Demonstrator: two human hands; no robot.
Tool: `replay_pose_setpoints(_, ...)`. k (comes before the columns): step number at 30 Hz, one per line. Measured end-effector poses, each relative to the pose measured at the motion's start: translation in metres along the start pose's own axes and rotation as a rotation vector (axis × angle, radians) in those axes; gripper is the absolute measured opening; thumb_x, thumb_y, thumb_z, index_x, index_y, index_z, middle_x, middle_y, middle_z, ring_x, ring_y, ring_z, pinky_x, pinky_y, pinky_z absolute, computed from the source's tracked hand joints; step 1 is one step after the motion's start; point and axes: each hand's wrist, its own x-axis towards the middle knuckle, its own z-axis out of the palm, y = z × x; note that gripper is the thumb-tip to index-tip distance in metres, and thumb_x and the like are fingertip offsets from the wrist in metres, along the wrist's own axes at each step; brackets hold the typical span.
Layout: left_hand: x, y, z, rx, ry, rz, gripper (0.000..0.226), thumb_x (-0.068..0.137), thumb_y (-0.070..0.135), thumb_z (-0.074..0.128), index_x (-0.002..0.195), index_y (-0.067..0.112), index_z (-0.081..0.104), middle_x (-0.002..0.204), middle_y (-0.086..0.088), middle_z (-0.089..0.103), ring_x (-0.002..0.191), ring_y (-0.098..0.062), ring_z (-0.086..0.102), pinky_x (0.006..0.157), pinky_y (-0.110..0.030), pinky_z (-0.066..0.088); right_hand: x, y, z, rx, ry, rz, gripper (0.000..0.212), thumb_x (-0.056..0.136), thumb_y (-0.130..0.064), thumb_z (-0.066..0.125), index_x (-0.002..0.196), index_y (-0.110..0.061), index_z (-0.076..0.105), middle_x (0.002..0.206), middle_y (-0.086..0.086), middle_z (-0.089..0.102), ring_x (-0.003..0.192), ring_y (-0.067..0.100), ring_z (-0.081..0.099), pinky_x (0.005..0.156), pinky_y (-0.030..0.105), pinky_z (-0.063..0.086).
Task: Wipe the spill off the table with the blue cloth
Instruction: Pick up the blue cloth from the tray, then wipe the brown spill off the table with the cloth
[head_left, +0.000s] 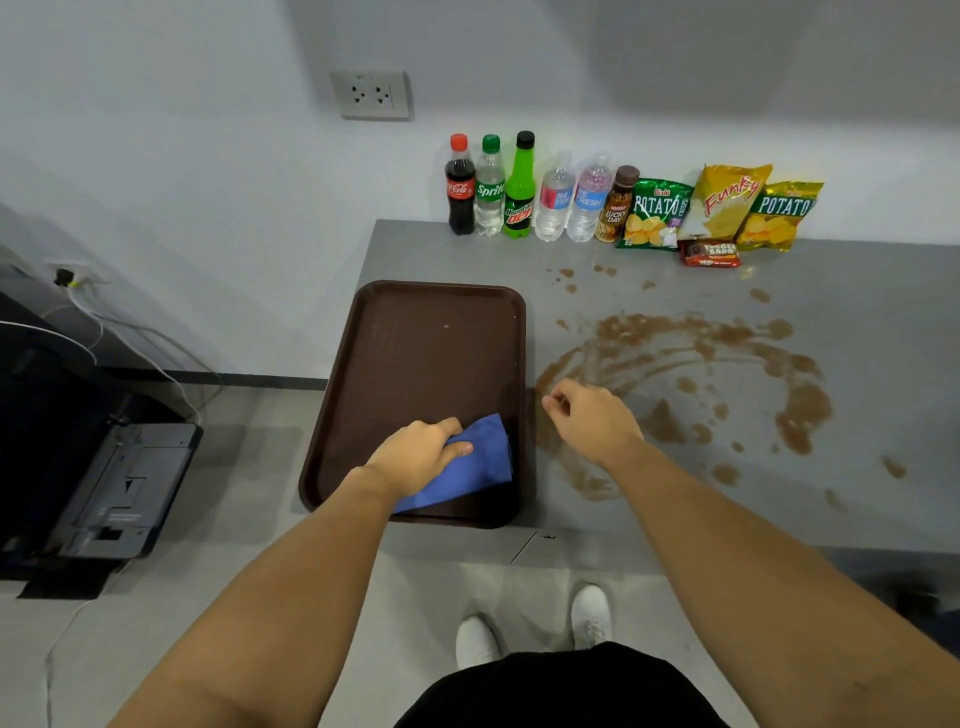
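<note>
A blue cloth (478, 465) lies in the near right corner of a brown tray (415, 364) on the grey table (857, 291). My left hand (415, 457) rests on the cloth's left part, fingers curled onto it. A brown spill (696, 374) spreads in smeared rings and drops over the table to the right of the tray. My right hand (592, 421) hovers over the spill's left edge, just right of the tray, with fingers loosely curled and nothing in it.
Several drink bottles (519, 192) and snack bags (727, 208) stand in a row against the back wall. The tray overhangs the table's left end. A dark machine (119, 488) and cables sit on the floor to the left.
</note>
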Motion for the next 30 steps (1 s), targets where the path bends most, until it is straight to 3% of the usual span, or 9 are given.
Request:
replay_pose_setpoints(5,0.006,0.014,-0.014,-0.171,0.172,0.023,0.027,0.107,0.044,0.05,0.096,0.02,0.055,0.07,0.001,0.06,0.063,-0.018,0.059,0.058,-0.032,0.039,0.002,-0.011,0.003,0.12,-0.077,0.084,0.036,0.105,-0.046,0.048,0.107,-0.014,0.065,0.09,0.009,0.07,0.084,0.029,0.066,0.079,0.042,0.056)
replay_pose_setpoints(8,0.011,0.033,-0.023,-0.327,0.254,0.006,0.028,0.106,0.049,0.048,0.093,0.025,0.053,0.075,0.0,0.062,0.065,-0.017,0.061,0.057,-0.032,0.043,0.004,-0.02,0.007,0.218,-0.19,0.158,0.05,0.104,-0.056,0.043,0.097,-0.013,0.068,0.093,0.01,0.072,0.091,0.031,0.068,0.084,0.039,0.054)
replay_pose_setpoints(10,0.017,0.045,-0.027,-0.404,0.301,-0.02,0.031,0.106,0.05,0.047,0.094,0.022,0.054,0.077,-0.006,0.064,0.064,-0.017,0.057,0.059,-0.035,0.044,0.006,-0.03,0.009,0.379,-0.243,0.253,0.067,0.102,-0.065,0.035,0.097,-0.011,0.073,0.094,0.009,0.076,0.094,0.031,0.071,0.091,0.041,0.055)
replay_pose_setpoints(12,0.022,0.058,-0.029,-0.486,0.328,-0.035,0.031,0.107,0.048,0.047,0.089,0.023,0.053,0.073,-0.004,0.058,0.062,-0.014,0.05,0.058,-0.033,0.041,0.009,-0.04,0.009,0.597,-0.238,0.381,0.078,0.099,-0.072,0.029,0.094,-0.009,0.074,0.09,0.009,0.077,0.09,0.03,0.073,0.087,0.04,0.057)
replay_pose_setpoints(15,0.03,0.075,-0.028,-0.583,0.326,-0.051,0.026,0.108,0.044,0.046,0.09,0.028,0.053,0.073,0.008,0.056,0.063,-0.008,0.05,0.059,-0.027,0.038,0.016,-0.048,0.008,0.8,-0.212,0.506,0.087,0.098,-0.075,0.026,0.135,-0.004,0.061,0.126,0.017,0.068,0.111,0.031,0.068,0.093,0.039,0.055)
replay_pose_setpoints(17,0.033,0.082,-0.025,-0.615,0.3,-0.065,0.023,0.109,0.042,0.045,0.096,0.026,0.056,0.078,0.009,0.058,0.068,-0.007,0.053,0.06,-0.026,0.038,0.019,-0.051,0.008,0.89,-0.162,0.51,0.082,0.099,-0.072,0.032,0.145,-0.008,0.053,0.137,0.015,0.062,0.118,0.03,0.063,0.099,0.039,0.05)
replay_pose_setpoints(20,0.037,0.089,-0.02,-0.688,0.265,-0.079,0.031,0.109,0.042,0.046,0.101,0.016,0.061,0.088,0.002,0.065,0.078,-0.013,0.06,0.066,-0.03,0.043,0.02,-0.05,0.011,0.927,-0.027,0.482,0.057,0.102,-0.059,0.044,0.129,-0.012,0.061,0.114,0.005,0.065,0.087,0.014,0.061,0.083,0.035,0.046)
replay_pose_setpoints(24,0.043,0.094,-0.014,-0.694,0.219,-0.101,0.036,0.107,0.045,0.049,0.091,0.015,0.061,0.077,-0.002,0.062,0.067,-0.017,0.056,0.061,-0.034,0.044,0.017,-0.042,0.015,0.799,0.156,0.481,0.046,0.106,-0.045,0.044,0.116,-0.004,0.064,0.111,0.014,0.069,0.098,0.03,0.064,0.083,0.04,0.049)
replay_pose_setpoints(30,0.045,0.089,-0.001,-0.64,0.122,-0.141,0.035,0.107,0.046,0.047,0.091,0.02,0.063,0.083,-0.001,0.066,0.075,-0.021,0.068,0.053,-0.028,0.058,0.007,-0.022,0.02,0.635,0.22,0.451,0.034,0.109,-0.042,0.041,0.1,-0.013,0.056,0.091,0.0,0.06,0.087,0.02,0.057,0.078,0.035,0.043)
